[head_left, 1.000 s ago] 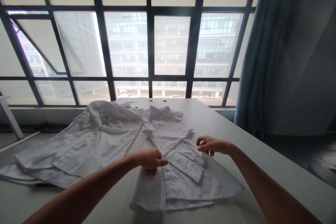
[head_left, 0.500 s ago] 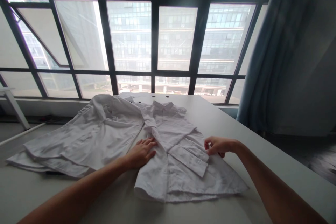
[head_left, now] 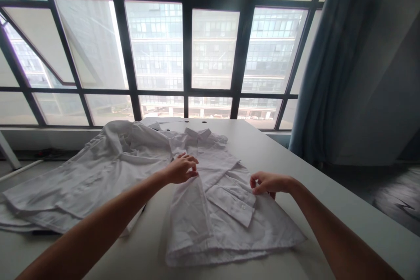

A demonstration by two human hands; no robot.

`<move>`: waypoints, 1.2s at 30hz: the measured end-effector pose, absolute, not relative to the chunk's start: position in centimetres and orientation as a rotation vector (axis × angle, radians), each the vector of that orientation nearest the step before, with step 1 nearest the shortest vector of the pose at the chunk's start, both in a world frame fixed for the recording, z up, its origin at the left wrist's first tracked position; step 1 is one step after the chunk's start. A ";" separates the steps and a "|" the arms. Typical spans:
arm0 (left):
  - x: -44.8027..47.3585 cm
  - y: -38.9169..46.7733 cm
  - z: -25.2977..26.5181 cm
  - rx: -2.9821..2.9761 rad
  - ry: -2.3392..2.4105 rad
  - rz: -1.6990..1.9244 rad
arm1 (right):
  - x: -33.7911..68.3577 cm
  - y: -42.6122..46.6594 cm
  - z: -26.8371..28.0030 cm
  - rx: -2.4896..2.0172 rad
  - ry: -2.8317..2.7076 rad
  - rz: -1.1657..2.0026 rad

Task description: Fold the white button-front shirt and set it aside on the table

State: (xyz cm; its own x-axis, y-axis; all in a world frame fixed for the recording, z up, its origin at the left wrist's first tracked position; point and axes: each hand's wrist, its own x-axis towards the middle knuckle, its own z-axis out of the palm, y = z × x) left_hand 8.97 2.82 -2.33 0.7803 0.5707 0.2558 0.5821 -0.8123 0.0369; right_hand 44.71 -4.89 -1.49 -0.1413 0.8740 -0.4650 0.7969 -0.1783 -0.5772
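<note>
A white collared shirt [head_left: 229, 232] lies on the white table, its collar toward the window and its hem toward me. One sleeve [head_left: 231, 203] is laid diagonally over the body, its buttoned cuff near the middle. At the shirt's left edge, my left hand [head_left: 181, 168] is closed, thumb and fingers pinching the cloth; the side panel below it rises in a fold. Across from it, my right hand [head_left: 269, 183] pinches the shirt's right edge beside the sleeve, fingers curled. Part of each grip is hidden by the fingers.
Another white garment [head_left: 108, 175] is spread on the left of the table, close to the shirt. Dark-framed windows [head_left: 185, 52] stand behind the table [head_left: 249, 140]. A blue-grey curtain [head_left: 328, 96] hangs on the right.
My left hand has gone from lying flat on the shirt to pinching its left edge a little farther away, lifting the side panel. My right hand keeps its pinch. The view has shifted slightly right.
</note>
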 end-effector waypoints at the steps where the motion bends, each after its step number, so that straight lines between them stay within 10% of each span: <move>1: 9.1 2.4 -2.5 -2.886 -0.953 -0.413 | 44.8 -4.9 -1.4 -1.980 -1.948 1.230; 36: 6.9 -5.3 -6.2 -3.232 -0.891 -0.205 | 31.5 -7.5 -4.0 -1.156 -2.467 0.990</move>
